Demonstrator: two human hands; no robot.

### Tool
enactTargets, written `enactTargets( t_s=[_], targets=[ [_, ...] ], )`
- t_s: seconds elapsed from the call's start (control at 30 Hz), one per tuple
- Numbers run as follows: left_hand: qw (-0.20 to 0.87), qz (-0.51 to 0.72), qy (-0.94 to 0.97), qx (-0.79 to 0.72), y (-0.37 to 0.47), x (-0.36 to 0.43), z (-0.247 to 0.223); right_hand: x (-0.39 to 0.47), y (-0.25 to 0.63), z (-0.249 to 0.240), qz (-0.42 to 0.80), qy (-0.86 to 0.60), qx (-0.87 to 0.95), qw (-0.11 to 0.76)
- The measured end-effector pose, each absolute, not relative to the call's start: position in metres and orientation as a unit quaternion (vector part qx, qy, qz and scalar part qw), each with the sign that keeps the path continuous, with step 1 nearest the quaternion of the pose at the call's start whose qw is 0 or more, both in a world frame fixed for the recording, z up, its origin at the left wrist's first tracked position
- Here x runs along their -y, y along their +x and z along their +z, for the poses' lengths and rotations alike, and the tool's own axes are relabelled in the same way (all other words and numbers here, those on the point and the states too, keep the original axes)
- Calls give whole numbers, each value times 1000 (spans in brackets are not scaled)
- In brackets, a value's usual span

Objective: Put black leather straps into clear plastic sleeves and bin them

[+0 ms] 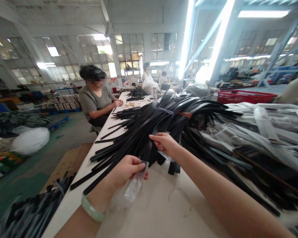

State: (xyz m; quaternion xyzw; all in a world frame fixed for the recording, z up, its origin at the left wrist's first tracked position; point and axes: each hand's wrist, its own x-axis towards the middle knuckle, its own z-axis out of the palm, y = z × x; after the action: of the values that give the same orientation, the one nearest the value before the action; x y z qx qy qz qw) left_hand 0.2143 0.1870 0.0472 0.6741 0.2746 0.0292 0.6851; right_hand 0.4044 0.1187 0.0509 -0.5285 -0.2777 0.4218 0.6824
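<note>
My left hand [130,170] pinches a clear plastic sleeve [134,188] near its upper end, and the sleeve's free end hangs down toward me. The end of a black strap [146,152] runs into the sleeve's mouth at my left fingertips. Farther along the same strap, my right hand [164,143] is closed on it between thumb and fingers. A small piece of clear plastic shows under my right hand. Behind both hands lies a large heap of black straps [139,127], with a bluish tie [165,111] and a brown band [185,114] around its bundles.
The white table [89,211] runs away from me. A co-worker [96,99] sits at its left edge near small gold-coloured pieces [130,105]. Sleeved straps [39,211] lie at lower left beside cardboard [67,165]. Plastic sleeves [263,122] and a red basket [245,96] stand right.
</note>
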Motion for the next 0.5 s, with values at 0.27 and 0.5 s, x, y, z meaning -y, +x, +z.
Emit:
enactTargets(
  t_s=[0.27, 0.5],
  targets=[
    [662, 119, 693, -260, 216, -192, 48, -110, 369, 60, 505, -512, 428, 548],
    [659, 67, 694, -282, 216, -186, 51, -119, 401, 53, 417, -478, 319, 704]
  ],
)
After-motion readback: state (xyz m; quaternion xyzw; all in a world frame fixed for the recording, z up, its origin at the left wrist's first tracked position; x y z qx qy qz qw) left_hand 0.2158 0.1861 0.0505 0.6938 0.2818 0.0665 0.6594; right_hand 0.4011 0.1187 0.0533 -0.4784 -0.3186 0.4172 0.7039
